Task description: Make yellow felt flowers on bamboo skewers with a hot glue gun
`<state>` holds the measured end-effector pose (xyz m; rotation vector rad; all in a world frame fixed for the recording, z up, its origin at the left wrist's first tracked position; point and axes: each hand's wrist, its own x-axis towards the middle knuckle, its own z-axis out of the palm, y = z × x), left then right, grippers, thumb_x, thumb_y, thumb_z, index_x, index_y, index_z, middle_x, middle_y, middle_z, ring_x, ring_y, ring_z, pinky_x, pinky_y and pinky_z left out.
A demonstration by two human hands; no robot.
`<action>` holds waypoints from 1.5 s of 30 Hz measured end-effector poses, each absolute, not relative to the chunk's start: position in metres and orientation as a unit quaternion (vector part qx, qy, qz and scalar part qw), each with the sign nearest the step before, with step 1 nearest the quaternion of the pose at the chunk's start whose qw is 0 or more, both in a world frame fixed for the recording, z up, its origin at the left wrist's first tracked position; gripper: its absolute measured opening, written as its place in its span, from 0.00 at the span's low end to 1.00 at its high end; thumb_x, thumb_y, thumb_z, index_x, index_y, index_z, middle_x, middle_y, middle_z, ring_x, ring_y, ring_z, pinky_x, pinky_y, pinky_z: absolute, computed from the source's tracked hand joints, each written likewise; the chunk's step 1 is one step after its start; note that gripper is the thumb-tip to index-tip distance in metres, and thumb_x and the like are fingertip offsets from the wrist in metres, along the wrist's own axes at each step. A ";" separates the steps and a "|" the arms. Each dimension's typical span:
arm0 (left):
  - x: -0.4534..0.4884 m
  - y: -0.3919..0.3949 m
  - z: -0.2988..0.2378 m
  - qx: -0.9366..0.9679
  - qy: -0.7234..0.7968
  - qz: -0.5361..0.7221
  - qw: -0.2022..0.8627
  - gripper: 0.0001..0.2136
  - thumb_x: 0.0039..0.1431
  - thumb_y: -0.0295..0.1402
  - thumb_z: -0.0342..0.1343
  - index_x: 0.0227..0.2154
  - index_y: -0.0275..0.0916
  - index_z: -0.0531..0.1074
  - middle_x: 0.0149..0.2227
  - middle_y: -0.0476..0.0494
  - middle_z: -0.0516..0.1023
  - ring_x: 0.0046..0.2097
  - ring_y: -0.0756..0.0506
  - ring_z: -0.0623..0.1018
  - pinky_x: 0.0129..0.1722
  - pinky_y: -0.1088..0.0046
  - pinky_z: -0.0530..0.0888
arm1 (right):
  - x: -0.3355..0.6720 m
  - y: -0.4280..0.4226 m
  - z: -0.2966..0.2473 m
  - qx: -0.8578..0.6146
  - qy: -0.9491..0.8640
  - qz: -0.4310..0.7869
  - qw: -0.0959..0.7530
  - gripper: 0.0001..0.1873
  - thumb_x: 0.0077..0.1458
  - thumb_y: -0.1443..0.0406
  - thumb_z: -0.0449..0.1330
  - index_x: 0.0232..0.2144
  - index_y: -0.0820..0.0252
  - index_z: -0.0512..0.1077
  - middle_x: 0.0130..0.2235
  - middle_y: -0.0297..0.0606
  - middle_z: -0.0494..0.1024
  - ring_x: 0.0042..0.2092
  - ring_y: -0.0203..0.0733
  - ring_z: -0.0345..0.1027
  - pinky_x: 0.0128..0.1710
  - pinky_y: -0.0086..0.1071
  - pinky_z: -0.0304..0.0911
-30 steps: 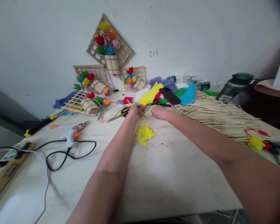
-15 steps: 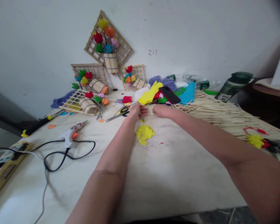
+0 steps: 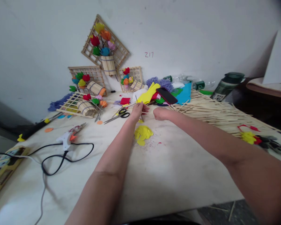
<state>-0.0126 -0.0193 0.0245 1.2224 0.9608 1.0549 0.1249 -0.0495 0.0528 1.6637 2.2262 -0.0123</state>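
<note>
Near the middle of the table, my left hand [image 3: 140, 110] is closed around what looks like a thin stick [image 3: 142, 118], whose ends show above and below the fingers. My right hand [image 3: 161, 113] is just to its right, its fingers curled together; anything in them is hidden. The two hands are a little apart. Closer to me lies a pile of yellow petal-shaped cutouts [image 3: 143, 134]. Black-handled scissors [image 3: 123, 113] rest left of my left hand. Yellow felt sheets [image 3: 150, 93] lie just beyond my hands.
A glue gun [image 3: 67, 139] with a looping cord and a power strip [image 3: 8, 165] are at left. Lattice panels with felt flowers [image 3: 105, 43] stand by the wall. Thin wooden sticks [image 3: 215, 112], a phone [image 3: 166, 95] and a dark bottle [image 3: 228, 87] are at right.
The view has shifted slightly, so things on the table appear a little further left. My hands stay close together in nearly the same place, with a slightly wider gap between them.
</note>
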 end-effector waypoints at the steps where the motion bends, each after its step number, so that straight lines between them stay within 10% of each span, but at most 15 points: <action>1: -0.009 -0.021 0.026 0.546 0.408 0.448 0.579 0.14 0.62 0.40 0.44 0.28 0.36 0.66 0.28 0.43 0.77 0.24 0.52 0.72 0.24 0.78 0.65 | 0.127 -0.051 0.056 0.593 0.784 -0.010 0.183 0.15 0.48 0.72 0.56 0.38 0.71 0.76 0.36 0.53 0.79 0.38 0.47 0.73 0.34 0.30 0.63; 14: 0.017 -0.027 0.012 0.706 0.332 0.402 0.480 0.09 0.54 0.31 0.56 0.20 0.39 0.68 0.17 0.51 0.63 0.25 0.50 0.65 0.31 0.78 0.63 | 0.138 -0.064 0.102 0.617 0.769 -0.097 0.133 0.09 0.47 0.73 0.56 0.30 0.66 0.77 0.26 0.39 0.76 0.25 0.37 0.67 0.26 0.29 0.59; 22: -0.001 -0.018 0.027 0.607 0.383 0.481 0.503 0.16 0.55 0.40 0.55 0.18 0.38 0.62 0.16 0.53 0.59 0.20 0.55 0.58 0.21 0.78 0.55 | 0.161 -0.062 0.123 0.624 0.727 -0.122 -0.259 0.16 0.58 0.59 0.52 0.34 0.66 0.74 0.27 0.40 0.75 0.27 0.35 0.67 0.29 0.28 0.62; 29: 0.004 -0.031 0.035 0.584 0.302 0.500 0.564 0.17 0.51 0.38 0.59 0.20 0.38 0.55 0.17 0.56 0.59 0.18 0.57 0.55 0.18 0.80 0.52 | 0.136 -0.073 0.104 0.527 0.727 -0.180 -0.402 0.14 0.58 0.63 0.50 0.37 0.66 0.74 0.39 0.42 0.77 0.41 0.40 0.69 0.40 0.30 0.64; 45: 0.025 -0.031 -0.003 0.646 0.290 0.405 0.579 0.06 0.51 0.30 0.57 0.23 0.35 0.66 0.22 0.52 0.65 0.26 0.53 0.64 0.28 0.78 0.63 | 0.137 -0.072 0.043 0.536 0.763 -0.018 -0.359 0.10 0.57 0.65 0.51 0.28 0.62 0.70 0.38 0.44 0.76 0.43 0.41 0.65 0.45 0.30 0.57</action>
